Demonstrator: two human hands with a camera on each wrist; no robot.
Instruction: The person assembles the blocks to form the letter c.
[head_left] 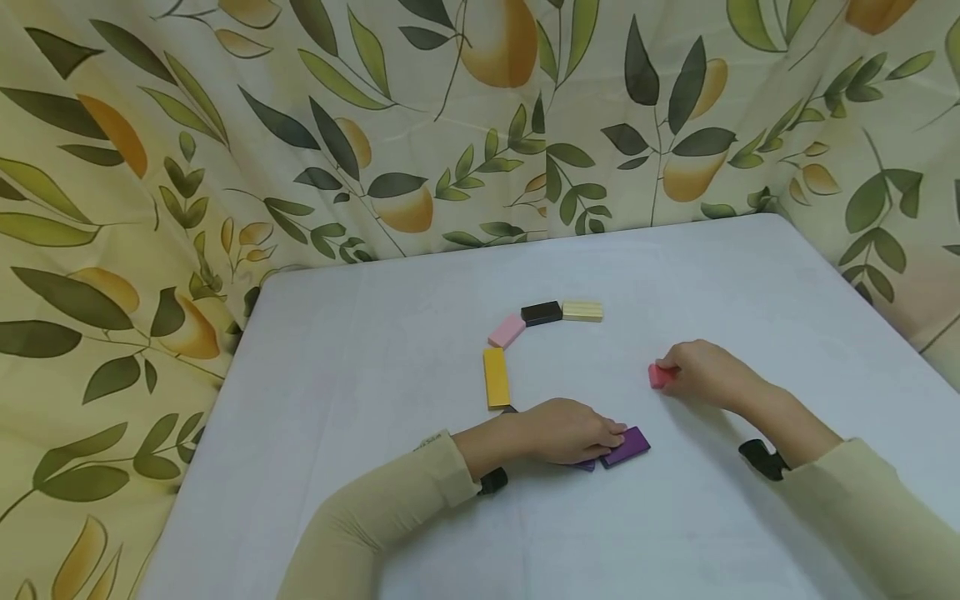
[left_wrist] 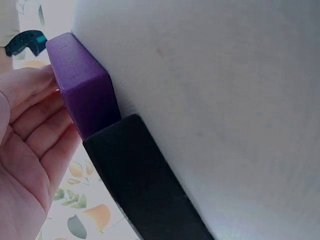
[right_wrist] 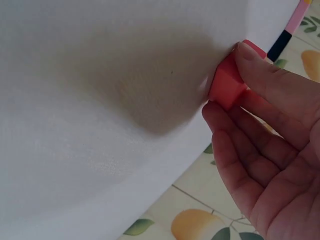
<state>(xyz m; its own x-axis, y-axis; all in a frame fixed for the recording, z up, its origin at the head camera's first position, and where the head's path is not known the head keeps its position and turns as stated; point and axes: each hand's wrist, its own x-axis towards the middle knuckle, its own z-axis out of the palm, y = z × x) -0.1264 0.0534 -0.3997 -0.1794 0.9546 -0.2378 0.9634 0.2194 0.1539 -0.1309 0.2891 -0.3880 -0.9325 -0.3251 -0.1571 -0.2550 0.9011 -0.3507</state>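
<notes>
My left hand (head_left: 566,431) is over the lower end of a curved row of blocks, its fingers at a purple block (head_left: 630,447). Another purple block (head_left: 583,466) shows partly under that hand. In the left wrist view a purple block (left_wrist: 82,85) meets a black block (left_wrist: 147,180) end to end, and the fingertips are hidden behind the purple one. To the right, apart from the row, my right hand (head_left: 708,375) pinches a red block (right_wrist: 231,80) between thumb and fingers. Its shadow falls on the white cloth beside it.
The row curves on through a yellow block (head_left: 496,378), a pink block (head_left: 507,331), a black block (head_left: 542,313) and a cream block (head_left: 582,311). A dark block (head_left: 510,409) peeks out behind the left wrist. White cloth covers the table (head_left: 360,358); a leaf-and-fruit patterned curtain (head_left: 465,125) hangs behind.
</notes>
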